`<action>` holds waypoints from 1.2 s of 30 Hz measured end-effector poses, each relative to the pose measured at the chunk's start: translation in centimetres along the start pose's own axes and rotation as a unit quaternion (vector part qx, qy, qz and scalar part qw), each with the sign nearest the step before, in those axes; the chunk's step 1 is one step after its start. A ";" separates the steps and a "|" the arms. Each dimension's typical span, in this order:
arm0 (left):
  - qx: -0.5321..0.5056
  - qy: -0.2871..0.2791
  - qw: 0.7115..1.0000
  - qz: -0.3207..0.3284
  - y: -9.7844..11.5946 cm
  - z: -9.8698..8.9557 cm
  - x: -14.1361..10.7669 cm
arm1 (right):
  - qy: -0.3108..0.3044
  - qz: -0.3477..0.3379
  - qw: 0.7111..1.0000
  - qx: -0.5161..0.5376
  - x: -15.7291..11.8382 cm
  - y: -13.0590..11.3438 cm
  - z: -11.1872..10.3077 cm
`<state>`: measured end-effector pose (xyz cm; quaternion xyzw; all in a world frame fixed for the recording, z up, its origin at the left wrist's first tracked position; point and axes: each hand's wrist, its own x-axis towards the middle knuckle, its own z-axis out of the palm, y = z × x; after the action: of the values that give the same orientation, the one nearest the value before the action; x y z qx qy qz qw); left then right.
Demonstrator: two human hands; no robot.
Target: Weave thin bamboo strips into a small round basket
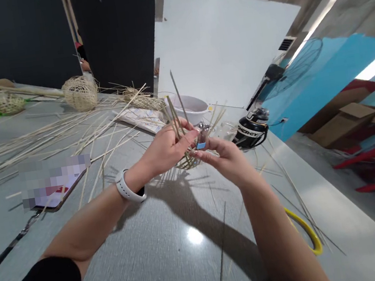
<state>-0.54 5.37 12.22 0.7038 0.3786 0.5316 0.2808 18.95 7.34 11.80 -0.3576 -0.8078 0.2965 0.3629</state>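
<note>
A white board (226, 42) and a blue wall (339, 56) stand behind your grey tabletop (176, 258), which carries loose weaving strips (30, 141) on its left side. Your small woven basket (188, 162) is near the middle, between your two hands and partly covered by them. Its lower part shows open, crossed weave, while several upright stakes (176, 90) stand free above it; judging by that, the base is formed and the upper wall and rim look unfinished. A rounder basket (80, 94) at the back left looks further along.

Both your forearms reach forward and converge. Your left hand (164, 150), with the white watch band (126, 188) at its wrist, comes in palm down, its thumb and fingers grasping the basket among the stakes. Your right hand (230, 157) has thumb and fingertips pinched on the basket's right side, beside a small blue piece (201, 146); the exact strip gripped is hidden.
</note>
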 end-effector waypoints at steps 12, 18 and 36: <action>0.140 0.240 0.948 0.159 2.7 -2.7 -0.6 | 0.281 0.044 0.853 0.438 2.4 4.8 -2.7; 0.238 0.126 0.963 0.023 0.7 -3.5 0.9 | 0.255 0.084 0.815 0.514 1.9 5.7 -2.6; 0.031 0.016 0.999 0.009 -1.3 -5.2 2.1 | 0.183 0.172 0.962 0.109 1.0 6.0 -2.6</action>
<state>-5.57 7.79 13.75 0.7069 0.3932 0.5329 0.2484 22.72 12.12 9.25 -0.4975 -0.6166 0.3700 0.4852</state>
